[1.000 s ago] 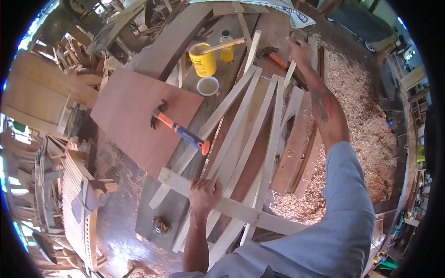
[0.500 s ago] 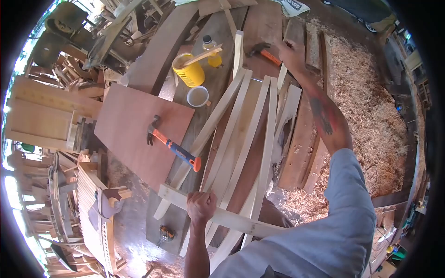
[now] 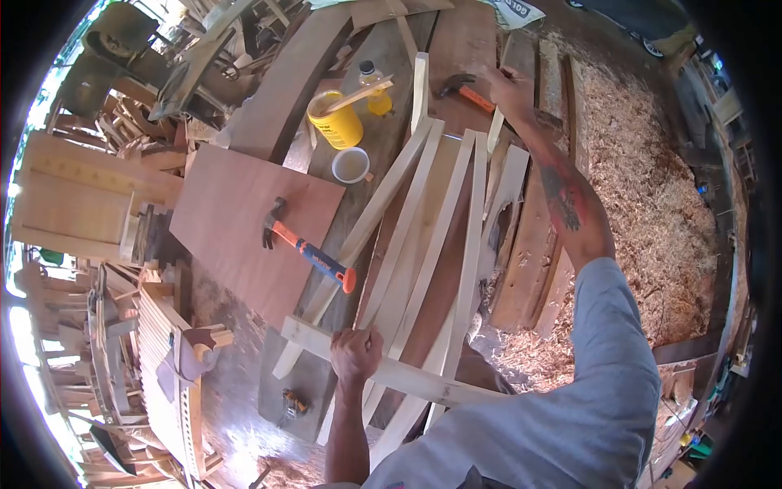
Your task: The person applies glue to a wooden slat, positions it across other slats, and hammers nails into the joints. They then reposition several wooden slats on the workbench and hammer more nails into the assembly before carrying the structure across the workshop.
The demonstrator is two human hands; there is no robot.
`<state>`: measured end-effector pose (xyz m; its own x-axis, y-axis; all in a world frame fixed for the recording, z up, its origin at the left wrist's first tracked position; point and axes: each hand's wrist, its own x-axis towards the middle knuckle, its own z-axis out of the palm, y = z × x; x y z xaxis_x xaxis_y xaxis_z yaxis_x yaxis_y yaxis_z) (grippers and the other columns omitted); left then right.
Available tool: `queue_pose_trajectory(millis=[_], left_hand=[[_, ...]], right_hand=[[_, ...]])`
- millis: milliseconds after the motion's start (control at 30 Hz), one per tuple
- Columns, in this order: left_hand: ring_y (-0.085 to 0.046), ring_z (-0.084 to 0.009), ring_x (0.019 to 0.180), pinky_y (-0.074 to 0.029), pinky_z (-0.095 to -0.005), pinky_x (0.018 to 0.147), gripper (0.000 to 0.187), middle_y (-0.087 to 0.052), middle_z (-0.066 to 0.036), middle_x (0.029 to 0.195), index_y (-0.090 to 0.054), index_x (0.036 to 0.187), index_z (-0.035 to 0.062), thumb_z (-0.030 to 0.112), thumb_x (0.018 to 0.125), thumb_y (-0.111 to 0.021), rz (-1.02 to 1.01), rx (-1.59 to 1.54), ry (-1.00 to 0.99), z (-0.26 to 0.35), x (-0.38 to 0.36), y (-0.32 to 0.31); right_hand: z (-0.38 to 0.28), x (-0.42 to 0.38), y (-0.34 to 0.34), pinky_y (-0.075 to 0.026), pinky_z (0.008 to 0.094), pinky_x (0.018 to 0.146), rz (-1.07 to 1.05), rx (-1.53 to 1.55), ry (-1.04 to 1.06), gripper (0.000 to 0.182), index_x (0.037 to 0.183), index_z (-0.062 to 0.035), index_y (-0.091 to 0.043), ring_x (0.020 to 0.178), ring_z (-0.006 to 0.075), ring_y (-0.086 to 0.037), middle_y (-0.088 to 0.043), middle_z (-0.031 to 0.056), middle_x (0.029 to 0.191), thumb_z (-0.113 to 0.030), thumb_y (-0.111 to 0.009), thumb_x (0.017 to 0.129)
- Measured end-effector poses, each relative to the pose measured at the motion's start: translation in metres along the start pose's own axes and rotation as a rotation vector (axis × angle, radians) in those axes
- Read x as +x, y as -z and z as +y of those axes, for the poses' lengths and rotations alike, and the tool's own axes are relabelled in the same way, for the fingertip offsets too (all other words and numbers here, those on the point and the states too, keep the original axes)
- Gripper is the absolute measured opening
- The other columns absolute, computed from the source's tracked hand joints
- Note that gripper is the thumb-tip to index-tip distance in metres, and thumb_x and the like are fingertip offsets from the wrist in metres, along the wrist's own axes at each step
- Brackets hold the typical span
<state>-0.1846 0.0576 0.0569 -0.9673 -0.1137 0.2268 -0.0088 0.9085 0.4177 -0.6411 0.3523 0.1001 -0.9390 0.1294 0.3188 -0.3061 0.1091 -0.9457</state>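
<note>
My left hand [image 3: 356,355] is closed in a fist over a pale wooden crosspiece [image 3: 415,382], which lies across several long strips near my body. Far off at the upper right, my right hand [image 3: 511,93] is closed at the upper end of a short pale wooden strip [image 3: 495,129]; the fingers partly hide the grip. Close to that hand lies a hammer with an orange handle [image 3: 476,99]. Between my hands run long pale wooden strips [image 3: 405,236], joined or stacked at the far end. Another upright strip [image 3: 419,85] stands at the far left corner.
A second hammer [image 3: 314,257] rests on a reddish plywood sheet [image 3: 252,220]. Beyond it are a yellow tub [image 3: 337,126] with a stick across it, a white cup [image 3: 350,165] and a bottle [image 3: 377,94]. A tape measure [image 3: 293,404] lies near the front. Wood shavings [image 3: 643,212] cover the right side.
The view has shifted slightly, so the tub, cup and hammer appear a little farther right. Both hands keep nearly the same places and grips.
</note>
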Motion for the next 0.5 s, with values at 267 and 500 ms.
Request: queue_pose_trajectory(millis=[267,500], left_hand=[[-0.057,-0.0278,0.051,-0.042,-0.0403,0.060,0.029,-0.054,-0.008,0.050,-0.052,0.051,0.0081,0.008,0.075,-0.068,-0.001,-0.010,0.033,-0.001,0.004,-0.003],[-0.055,-0.0290,0.049,-0.043,-0.0413,0.059,0.030,-0.053,-0.009,0.049,-0.051,0.048,0.0074,0.006,0.073,-0.067,-0.011,0.017,0.087,0.003,0.010,-0.001]], right_hand=[[-0.012,-0.014,-0.002,-0.031,0.0270,0.042,0.055,0.247,-0.074,0.028,0.063,-0.0062,-0.054,0.043,0.0073,-0.043,-0.048,-0.0019,0.052,-0.012,-0.068,0.087],[-0.011,-0.015,0.007,-0.034,0.0267,0.044,0.073,0.287,-0.096,0.030,0.060,-0.0078,-0.052,0.043,0.0084,-0.045,-0.049,-0.0007,0.052,-0.011,-0.067,0.086]])
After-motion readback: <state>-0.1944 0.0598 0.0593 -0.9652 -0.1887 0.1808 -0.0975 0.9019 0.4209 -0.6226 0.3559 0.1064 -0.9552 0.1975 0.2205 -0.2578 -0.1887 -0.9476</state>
